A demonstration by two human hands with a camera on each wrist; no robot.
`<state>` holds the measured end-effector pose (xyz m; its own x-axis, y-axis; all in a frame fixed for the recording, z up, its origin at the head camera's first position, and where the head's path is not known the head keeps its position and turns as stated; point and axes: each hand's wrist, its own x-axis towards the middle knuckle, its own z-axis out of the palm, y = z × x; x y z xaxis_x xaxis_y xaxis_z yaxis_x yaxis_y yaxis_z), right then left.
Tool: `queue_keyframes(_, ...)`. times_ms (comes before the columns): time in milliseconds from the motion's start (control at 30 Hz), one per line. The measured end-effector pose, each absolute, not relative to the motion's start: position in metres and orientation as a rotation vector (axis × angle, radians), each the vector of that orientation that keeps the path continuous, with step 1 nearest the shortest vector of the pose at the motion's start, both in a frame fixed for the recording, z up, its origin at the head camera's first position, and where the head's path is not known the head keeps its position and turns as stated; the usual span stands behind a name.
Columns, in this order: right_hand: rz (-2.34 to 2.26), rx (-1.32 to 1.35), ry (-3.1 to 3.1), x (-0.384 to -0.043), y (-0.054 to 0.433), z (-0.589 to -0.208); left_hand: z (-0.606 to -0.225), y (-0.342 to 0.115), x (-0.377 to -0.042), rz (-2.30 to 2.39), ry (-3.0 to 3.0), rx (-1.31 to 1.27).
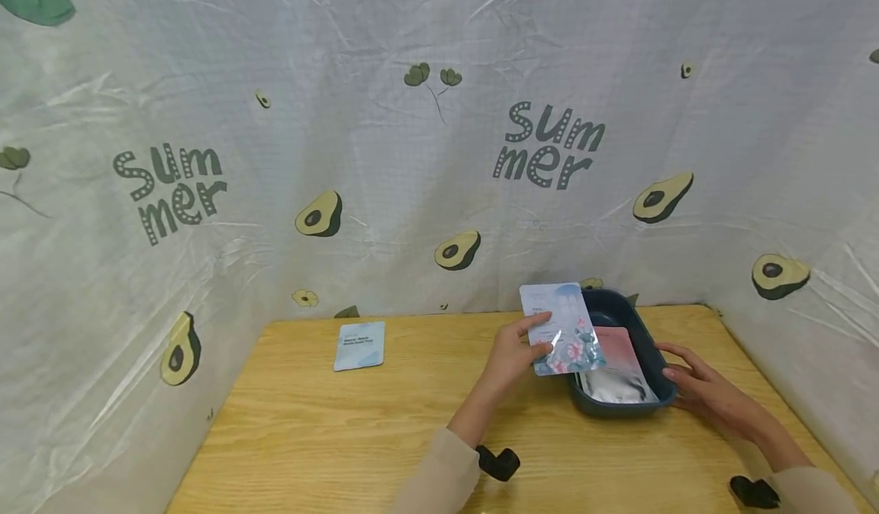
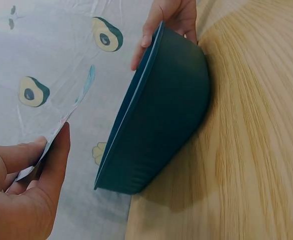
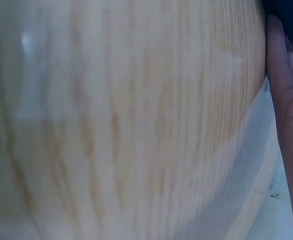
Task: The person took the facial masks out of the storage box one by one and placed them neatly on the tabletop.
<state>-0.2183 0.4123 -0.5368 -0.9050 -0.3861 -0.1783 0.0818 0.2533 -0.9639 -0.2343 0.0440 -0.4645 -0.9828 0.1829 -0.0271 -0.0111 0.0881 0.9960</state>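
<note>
A flat face mask packet (image 1: 565,331), pale blue with pink flowers, is pinched between the thumb and fingers of my left hand (image 1: 516,350). It is held up over the left side of a dark blue plastic basin (image 1: 648,361), overlapping its rim in the head view. The left wrist view shows the packet (image 2: 54,140) edge-on, apart from the basin (image 2: 161,110). My right hand (image 1: 710,392) grips the basin's right rim, with fingertips over the edge. Inside the basin lies a pink and silver packet (image 1: 618,354); whatever is beneath it is hidden.
A small light blue packet (image 1: 360,345) with dark print lies alone on the left of the wooden table (image 1: 412,422). A white cloth (image 1: 384,155) printed with avocados hangs along the back and sides of the table.
</note>
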Motion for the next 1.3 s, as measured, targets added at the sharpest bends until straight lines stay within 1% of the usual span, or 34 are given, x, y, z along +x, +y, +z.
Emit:
queue_keyframes(200,-1.697,-0.315,2.136,-0.224,0.410,-0.541,-0.465,0.028,-0.232,2.044,2.168,0.218)
queue_keyframes(567,-1.721,-0.309,2.131,-0.220,0.409,-0.539,-0.473,0.007,-0.221,1.980,2.163,0.359)
queue_keyframes(867,-1.703,-0.301,2.129,-0.222,0.411,-0.540,-0.483,-0.013,-0.221,1.949,2.200,0.351)
queue_keyframes(1300,-1.744,-0.324,2.112,-0.216,0.411,-0.540,-0.485,-0.035,-0.223,1.901,2.236,0.337)
